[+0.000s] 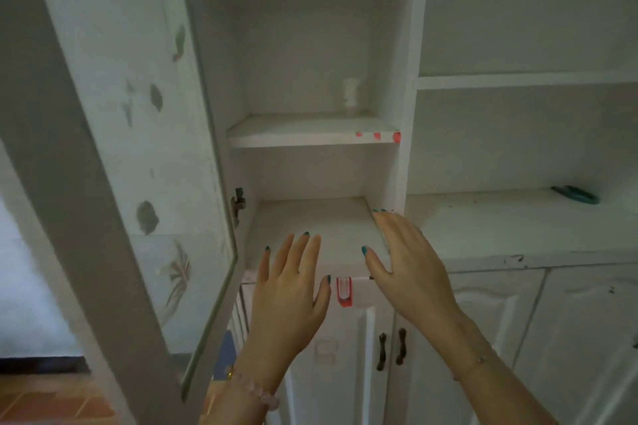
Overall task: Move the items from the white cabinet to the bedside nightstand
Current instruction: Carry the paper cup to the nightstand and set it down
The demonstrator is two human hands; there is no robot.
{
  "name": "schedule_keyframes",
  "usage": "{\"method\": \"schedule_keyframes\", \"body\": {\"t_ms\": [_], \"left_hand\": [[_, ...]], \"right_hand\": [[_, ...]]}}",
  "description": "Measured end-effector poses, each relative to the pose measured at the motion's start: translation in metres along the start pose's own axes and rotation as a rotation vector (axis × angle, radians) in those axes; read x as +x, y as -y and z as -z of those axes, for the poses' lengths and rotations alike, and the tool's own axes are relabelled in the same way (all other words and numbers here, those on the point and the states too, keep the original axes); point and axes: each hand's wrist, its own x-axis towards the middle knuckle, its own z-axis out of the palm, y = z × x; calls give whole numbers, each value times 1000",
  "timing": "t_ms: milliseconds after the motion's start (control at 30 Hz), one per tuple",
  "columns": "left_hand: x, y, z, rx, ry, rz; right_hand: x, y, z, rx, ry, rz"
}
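— What sits on the upper shelf (293,134) of the white cabinet (409,79)?
— One small white vase-like piece (350,93), upright, far back on the right; red smears (378,136) mark the shelf's front edge
— And the ledge (500,228) to the right?
— A teal looped thing (574,195), blurred, lies flat near its back

I logged both grips raised forward, side by side, backs toward the camera. The left grip (286,297) was spread flat, fingers straight, close together and pointing up, thumb out to the right. The right grip (411,272) stood slightly higher, fingers likewise straight, angled up and leftward, thumb spread toward the left grip. The two were near but apart. Nails were painted teal.
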Motion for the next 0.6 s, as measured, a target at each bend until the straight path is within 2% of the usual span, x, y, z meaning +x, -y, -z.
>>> {"method": "schedule_keyframes", "body": {"t_ms": [233, 433, 533, 600], "left_hand": [[96, 21, -40, 59, -35, 99], [149, 34, -67, 91, -51, 133], [164, 38, -82, 90, -60, 147], [171, 42, -91, 73, -60, 160]], "right_hand": [[119, -45, -19, 27, -33, 135], [213, -46, -15, 114, -67, 289], [251, -42, -10, 169, -91, 273], [282, -44, -11, 167, -96, 193]]}}
